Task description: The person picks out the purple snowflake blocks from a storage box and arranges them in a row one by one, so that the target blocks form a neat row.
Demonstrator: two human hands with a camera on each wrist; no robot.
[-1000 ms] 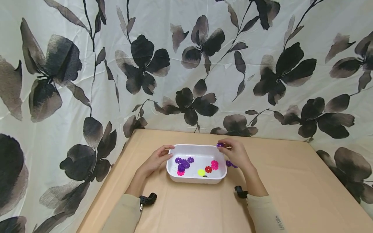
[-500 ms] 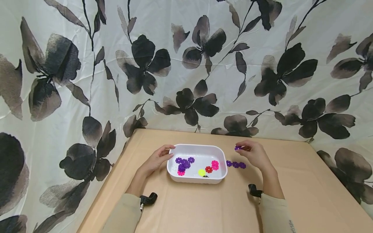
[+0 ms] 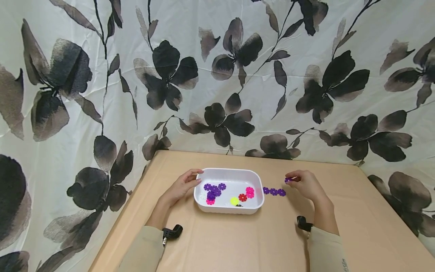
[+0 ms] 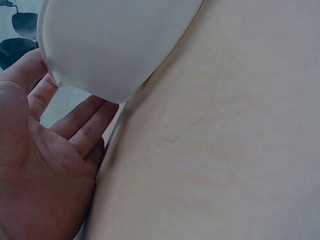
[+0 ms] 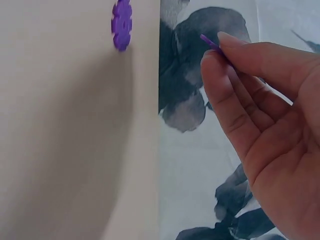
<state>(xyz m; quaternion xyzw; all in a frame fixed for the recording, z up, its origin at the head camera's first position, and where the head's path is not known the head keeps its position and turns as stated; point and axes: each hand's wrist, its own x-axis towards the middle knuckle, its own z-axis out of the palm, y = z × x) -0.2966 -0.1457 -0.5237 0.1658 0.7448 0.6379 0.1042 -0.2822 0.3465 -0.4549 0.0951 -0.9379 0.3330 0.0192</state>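
Note:
Between the thumb and fingertips of my right hand (image 3: pixel 307 185) is a purple flower-shaped disc (image 3: pixel 288 180), seen edge-on in the right wrist view. The hand holds it above the table, right of a row of several purple discs (image 3: pixel 273 192). That row lies beside the right end of a white plastic tray (image 3: pixel 229 210). My left hand (image 3: pixel 181 188) grips the tray's left end, thumb and fingers at its rim. Inside the tray are purple discs (image 3: pixel 215 189) at the left, pink discs (image 3: pixel 250 192), a red disc (image 3: pixel 242 197) and a yellow disc (image 3: pixel 234 201).
A tan cover (image 3: pixel 238 241) spreads over the table. Behind it hangs a white cloth (image 3: pixel 190 30) with dark printed flowers. Black wrist cameras (image 3: pixel 173 232) sit on both wrists. A dark piece (image 3: pixel 239 206) shows at the tray's front wall.
My right hand has carried the purple disc from over the tray's right rim rightward, then lower near the row's right end, uncovering the row. My left hand has stayed on the tray.

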